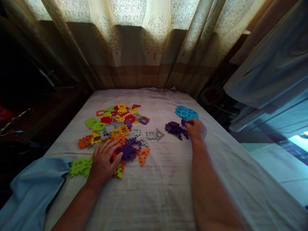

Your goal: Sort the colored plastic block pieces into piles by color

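Note:
My left hand (104,160) rests on the near side of a mixed pile of plastic interlocking building pieces, fingers stretched out and nothing gripped. Beside its thumb lies a solid purple piece (127,152), with an orange triangular piece (143,156) to the right. Green pieces (79,166) stick out left of the wrist. Over on the right, my right hand (196,129) pinches a small purple piece (183,122) at the edge of a purple heap (173,127). A blue heap (186,113) sits just beyond that hand. Its far fingers are partly hidden.
Grey pieces (154,134) lie between the pile and the purple heap. Everything rests on a table with a pale cloth (154,192). A light blue cloth (36,186) hangs over the left edge. Curtains (130,54) close off the back; garments (264,70) hang at right.

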Demonstrator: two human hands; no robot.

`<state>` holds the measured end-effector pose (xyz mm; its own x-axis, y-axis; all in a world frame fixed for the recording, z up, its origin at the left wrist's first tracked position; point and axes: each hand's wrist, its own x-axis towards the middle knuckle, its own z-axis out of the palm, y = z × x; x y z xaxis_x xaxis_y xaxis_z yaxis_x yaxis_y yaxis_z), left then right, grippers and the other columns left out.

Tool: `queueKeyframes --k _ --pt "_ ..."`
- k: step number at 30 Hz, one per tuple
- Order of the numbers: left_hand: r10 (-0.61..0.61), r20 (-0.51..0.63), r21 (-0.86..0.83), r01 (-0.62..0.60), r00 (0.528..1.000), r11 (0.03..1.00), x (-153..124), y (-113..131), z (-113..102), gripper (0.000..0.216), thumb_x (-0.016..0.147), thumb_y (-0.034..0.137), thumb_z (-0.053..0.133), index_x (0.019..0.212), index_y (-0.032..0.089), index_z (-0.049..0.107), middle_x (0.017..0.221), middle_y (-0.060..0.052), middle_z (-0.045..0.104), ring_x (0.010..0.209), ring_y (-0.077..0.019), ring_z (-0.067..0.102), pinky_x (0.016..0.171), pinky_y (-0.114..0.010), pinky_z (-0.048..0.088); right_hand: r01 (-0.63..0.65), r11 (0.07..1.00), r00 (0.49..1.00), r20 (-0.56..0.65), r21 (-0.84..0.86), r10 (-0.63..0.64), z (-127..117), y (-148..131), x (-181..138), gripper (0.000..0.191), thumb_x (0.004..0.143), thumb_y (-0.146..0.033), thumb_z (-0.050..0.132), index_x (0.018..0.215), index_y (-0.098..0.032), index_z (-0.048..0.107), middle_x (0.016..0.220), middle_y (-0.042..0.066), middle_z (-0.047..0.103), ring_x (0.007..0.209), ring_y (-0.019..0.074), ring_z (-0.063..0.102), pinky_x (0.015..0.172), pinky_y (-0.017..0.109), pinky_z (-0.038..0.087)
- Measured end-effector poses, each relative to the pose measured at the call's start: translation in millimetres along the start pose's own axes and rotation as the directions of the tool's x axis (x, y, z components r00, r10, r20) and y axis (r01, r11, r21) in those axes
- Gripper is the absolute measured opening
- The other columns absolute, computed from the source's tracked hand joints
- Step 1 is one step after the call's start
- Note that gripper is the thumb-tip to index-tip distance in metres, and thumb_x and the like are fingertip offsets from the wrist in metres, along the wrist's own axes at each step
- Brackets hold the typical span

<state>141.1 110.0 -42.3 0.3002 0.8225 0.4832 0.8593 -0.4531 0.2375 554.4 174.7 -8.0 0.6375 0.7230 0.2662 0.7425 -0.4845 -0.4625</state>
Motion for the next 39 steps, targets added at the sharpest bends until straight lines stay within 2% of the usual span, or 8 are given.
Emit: queueKeyframes --k 8,13,16,18,23,30,35,39 --pt "0.020 -0.023 0.012 -0.020 1.000 1.000 -1 1 -2 0.036 0.095 0.047 0.047 0.112 0.023 0.068 0.128 -0.010 0.069 0.130 -0.0327 0.055 0.113 -0.061 0.034 0.098 0.995 0.948 0.306 -0.013 -0.089 -12 -13 -2 0.028 0.077 -0.038 0.069 0.100 -0.023 0.078 0.099 0.006 0.076 0.088 0.0238 0.069 0.070 0.031 0.048" --pt "0.013 -0.023 -0.007 -0.014 1.000 1.000 0 2 0 0.034 0.094 0.046 0.048 0.109 0.024 0.069 0.129 -0.009 0.069 0.131 -0.0322 0.054 0.113 -0.061 0.034 0.259 0.965 0.943 0.205 0.044 -0.263 -12 -47 -15 0.029 0.087 -0.038 0.058 0.103 -0.022 0.077 0.105 0.008 0.075 0.097 0.0243 0.068 0.083 0.034 0.050" --pt "0.006 -0.019 -0.020 -0.007 1.000 1.000 0 3 1 0.034 0.094 0.047 0.050 0.109 0.024 0.069 0.129 -0.009 0.069 0.131 -0.0320 0.054 0.114 -0.061 0.034 0.461 0.877 0.851 0.213 0.134 -0.479 9 -80 -38 0.030 0.089 -0.032 0.055 0.110 -0.021 0.074 0.115 0.009 0.072 0.108 0.0236 0.064 0.096 0.035 0.047" --pt "0.001 -0.010 -0.023 -0.001 1.000 1.000 0 4 1 0.035 0.093 0.048 0.051 0.111 0.024 0.068 0.130 -0.010 0.068 0.132 -0.0324 0.054 0.114 -0.062 0.033 0.535 0.831 0.794 0.244 0.155 -0.557 27 -100 -52 0.034 0.089 -0.030 0.057 0.119 -0.021 0.071 0.125 0.010 0.069 0.117 0.0242 0.060 0.101 0.036 0.045" --pt "-0.014 0.005 -0.039 0.014 1.000 0.999 -1 5 1 0.037 0.092 0.049 0.052 0.115 0.023 0.066 0.134 -0.011 0.065 0.132 -0.0321 0.053 0.114 -0.061 0.034 0.536 0.841 0.783 0.334 0.067 -0.525 54 -133 -66 0.045 0.092 -0.037 0.056 0.135 -0.024 0.060 0.141 0.010 0.058 0.128 0.0268 0.051 0.104 0.039 0.041" --pt "-0.027 0.014 -0.056 0.027 1.000 0.998 0 6 2 0.036 0.092 0.047 0.053 0.117 0.024 0.066 0.135 -0.010 0.065 0.133 -0.0313 0.052 0.116 -0.059 0.032 0.551 0.834 0.766 0.412 -0.024 -0.494 60 -150 -62 0.039 0.093 -0.039 0.053 0.126 -0.023 0.065 0.129 0.012 0.066 0.118 0.0284 0.057 0.096 0.040 0.043" --pt "-0.031 0.020 -0.060 0.032 0.999 0.998 0 5 2 0.035 0.092 0.046 0.053 0.117 0.025 0.066 0.136 -0.010 0.064 0.133 -0.0315 0.053 0.115 -0.060 0.033 0.568 0.823 0.769 0.369 -0.017 -0.522 54 -148 -65 0.036 0.092 -0.037 0.054 0.122 -0.020 0.067 0.125 0.014 0.068 0.114 0.0297 0.060 0.094 0.041 0.044" --pt "-0.032 0.014 -0.060 0.033 0.999 0.998 0 5 3 0.035 0.092 0.045 0.053 0.117 0.025 0.066 0.134 -0.010 0.065 0.132 -0.0315 0.054 0.115 -0.060 0.033 0.528 0.849 0.811 0.292 0.005 -0.507 32 -125 -62 0.038 0.093 -0.038 0.054 0.125 -0.021 0.066 0.129 0.013 0.067 0.117 0.0284 0.060 0.096 0.040 0.044"
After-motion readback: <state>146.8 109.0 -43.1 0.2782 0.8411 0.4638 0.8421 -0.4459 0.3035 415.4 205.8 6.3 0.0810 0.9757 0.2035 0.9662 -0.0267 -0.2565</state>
